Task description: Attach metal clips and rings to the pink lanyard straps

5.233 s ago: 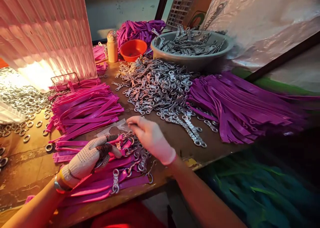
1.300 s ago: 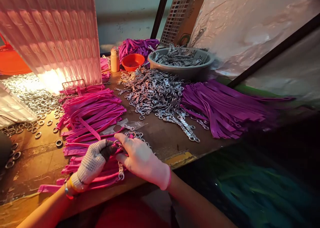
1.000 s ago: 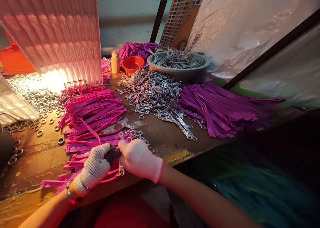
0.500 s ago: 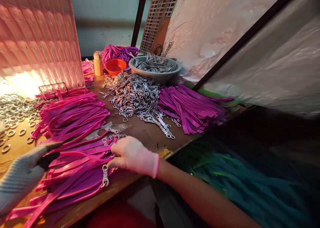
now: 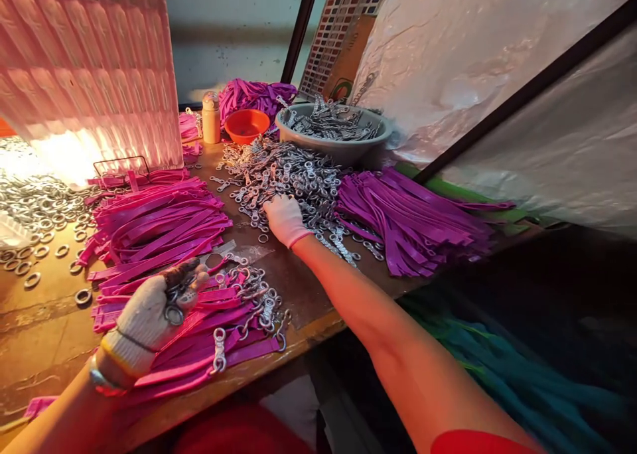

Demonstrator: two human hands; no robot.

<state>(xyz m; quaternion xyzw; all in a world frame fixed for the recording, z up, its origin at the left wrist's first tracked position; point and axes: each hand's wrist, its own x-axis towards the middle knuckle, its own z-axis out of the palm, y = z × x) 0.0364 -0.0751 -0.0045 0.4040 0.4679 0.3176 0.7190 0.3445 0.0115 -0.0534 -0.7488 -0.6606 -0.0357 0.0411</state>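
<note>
My left hand (image 5: pixel 154 308), in a white knit glove with dark fingertips, is closed around a few metal rings (image 5: pixel 174 314) above the near pink straps (image 5: pixel 199 348). These straps lie in a layer, with metal links (image 5: pixel 219 349) fastened at their right ends. My right hand (image 5: pixel 287 218), in a thin white glove, reaches onto the large pile of metal links (image 5: pixel 298 175). Its fingers are bent together at the pile's near side, and the fingertips are partly hidden, so what they pinch does not show. Another bundle of pink straps (image 5: pixel 159 222) lies behind my left hand.
Loose rings (image 5: pixel 62 250) are scattered at left by a ribbed translucent panel (image 5: pixel 89 75). A grey basin (image 5: pixel 333 139) full of links, an orange bowl (image 5: pixel 246 126) and a bottle (image 5: pixel 211 119) stand at the back. Purple straps (image 5: pixel 408 222) lie at right.
My right hand has left the near straps and moved forward onto the link pile. My left hand has come rightward over the straps, with rings now visible in it. The view has shifted slightly.
</note>
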